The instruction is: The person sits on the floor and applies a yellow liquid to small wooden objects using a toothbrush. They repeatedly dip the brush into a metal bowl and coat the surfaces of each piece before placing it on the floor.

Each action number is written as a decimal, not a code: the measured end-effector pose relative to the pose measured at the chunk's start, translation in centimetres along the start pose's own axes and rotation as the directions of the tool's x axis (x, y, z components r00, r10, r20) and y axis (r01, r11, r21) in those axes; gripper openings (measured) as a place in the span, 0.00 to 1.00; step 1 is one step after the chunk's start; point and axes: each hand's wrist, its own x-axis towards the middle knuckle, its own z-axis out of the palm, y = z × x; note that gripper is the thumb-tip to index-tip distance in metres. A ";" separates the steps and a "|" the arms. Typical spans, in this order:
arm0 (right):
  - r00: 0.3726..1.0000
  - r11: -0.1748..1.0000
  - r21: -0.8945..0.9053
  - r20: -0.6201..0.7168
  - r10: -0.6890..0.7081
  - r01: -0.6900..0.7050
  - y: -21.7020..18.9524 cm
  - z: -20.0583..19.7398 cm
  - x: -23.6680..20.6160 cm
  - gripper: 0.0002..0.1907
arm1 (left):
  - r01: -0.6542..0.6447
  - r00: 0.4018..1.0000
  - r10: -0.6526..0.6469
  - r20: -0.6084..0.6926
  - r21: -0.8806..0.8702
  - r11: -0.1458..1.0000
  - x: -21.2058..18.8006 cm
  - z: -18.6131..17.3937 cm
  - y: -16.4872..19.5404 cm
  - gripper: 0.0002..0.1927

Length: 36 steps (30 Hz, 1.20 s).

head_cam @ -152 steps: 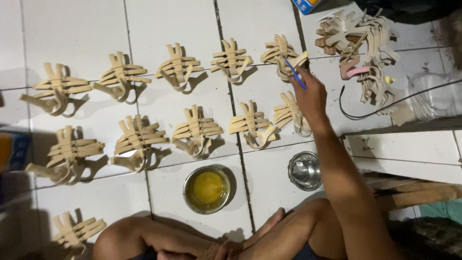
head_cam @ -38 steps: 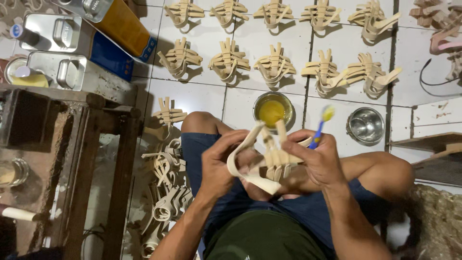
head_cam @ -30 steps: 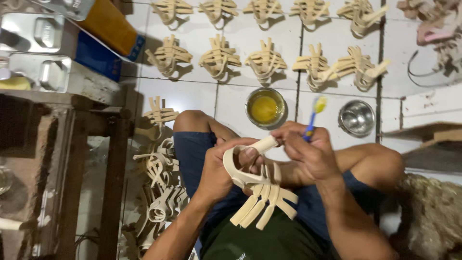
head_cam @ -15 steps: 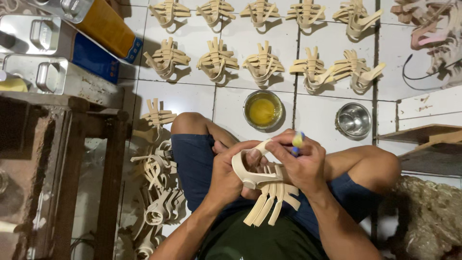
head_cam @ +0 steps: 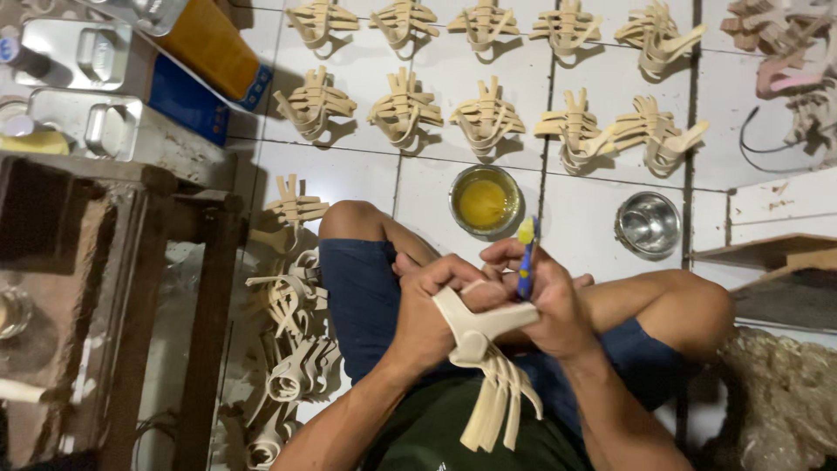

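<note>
Left hand (head_cam: 436,310) clenched on pale woven strap piece (head_cam: 488,366), right hand (head_cam: 545,301) gripping blue brush (head_cam: 526,262), glossy yellow glue bowl (head_cam: 485,201)

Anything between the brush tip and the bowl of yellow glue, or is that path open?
Nothing visible. The right hand holds the blue brush upright, yellow tip up; the glue bowl sits just beyond it on bare tile. The left hand and strap piece lie nearer the body.

Left hand (head_cam: 432,310) grips strap piece (head_cam: 488,366); right hand (head_cam: 545,296) holds brush (head_cam: 526,257).

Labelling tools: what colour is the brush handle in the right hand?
Blue handle, yellow-tipped head; the brush sits in the right hand, clearest in the head view.
</note>
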 end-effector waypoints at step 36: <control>0.964 0.976 0.218 -0.253 0.084 -0.028 2.7 -4.6 1.0 0.23 | -0.356 0.927 0.361 0.104 -0.063 0.932 0.0 -1.5 0.9 0.13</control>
